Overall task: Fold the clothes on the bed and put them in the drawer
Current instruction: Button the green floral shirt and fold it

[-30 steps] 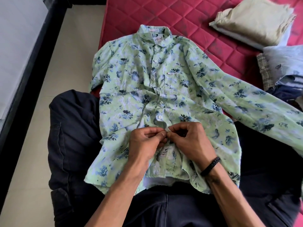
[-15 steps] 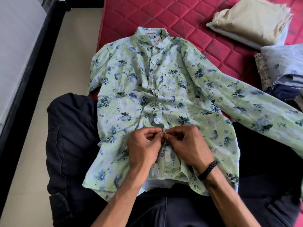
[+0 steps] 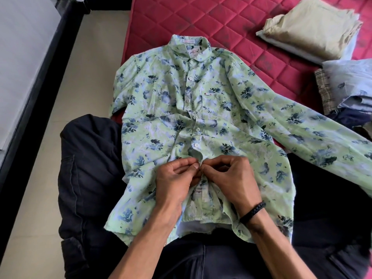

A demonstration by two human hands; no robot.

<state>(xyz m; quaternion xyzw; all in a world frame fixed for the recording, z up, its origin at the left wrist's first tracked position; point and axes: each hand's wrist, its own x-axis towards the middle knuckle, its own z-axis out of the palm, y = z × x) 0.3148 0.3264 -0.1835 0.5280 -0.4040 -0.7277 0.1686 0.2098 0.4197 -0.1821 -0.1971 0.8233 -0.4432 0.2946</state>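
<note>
A light green shirt (image 3: 161,109) with a blue floral print lies face up, collar on the red quilted mattress (image 3: 201,19) and hem across my lap. Its right sleeve stretches out to the right. My left hand (image 3: 175,182) and my right hand (image 3: 227,178) meet at the button placket low on the shirt front. Both pinch the fabric edge there, fingertips touching. The buttons above my hands look fastened. A black braided band circles my right wrist.
A folded beige and white pile (image 3: 314,29) sits on the mattress at the upper right. Folded blue, checked and dark clothes (image 3: 346,91) lie at the right edge. My dark trousers (image 3: 88,178) fill the foreground. Beige floor (image 3: 76,73) and a black-edged panel (image 3: 26,47) lie to the left.
Both hands stay pinched at the same spot on the placket, with only small finger movements. The view has shifted slightly.
</note>
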